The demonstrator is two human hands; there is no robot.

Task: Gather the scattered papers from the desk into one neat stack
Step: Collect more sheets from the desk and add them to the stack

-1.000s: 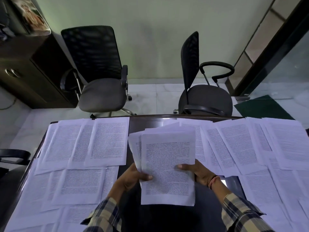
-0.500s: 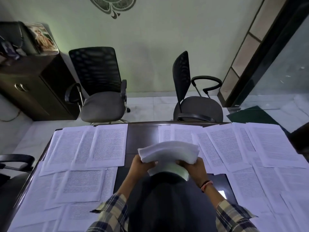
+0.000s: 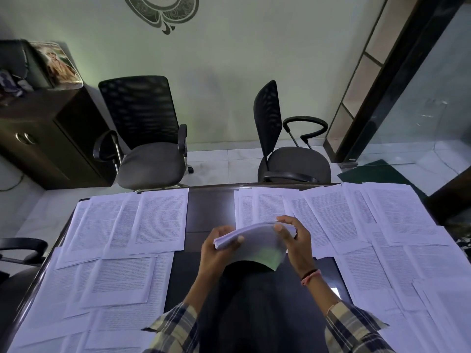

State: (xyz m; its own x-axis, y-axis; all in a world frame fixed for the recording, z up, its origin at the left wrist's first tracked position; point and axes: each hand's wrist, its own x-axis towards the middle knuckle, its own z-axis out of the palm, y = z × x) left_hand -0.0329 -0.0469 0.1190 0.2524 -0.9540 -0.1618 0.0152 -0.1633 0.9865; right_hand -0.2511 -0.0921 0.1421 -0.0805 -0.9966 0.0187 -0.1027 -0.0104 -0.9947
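Bent white paper stack gripped by both hands' curled fingers; edges should be squared vs. dark desk.

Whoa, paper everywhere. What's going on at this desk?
A person is gathering printed pages into one pile. Both hands hold a bundle of sheets above the desk: the left hand grips its left edge, the right hand its right edge. Most of the job remains: loose pages on the left and loose pages on the right cover the desktop.
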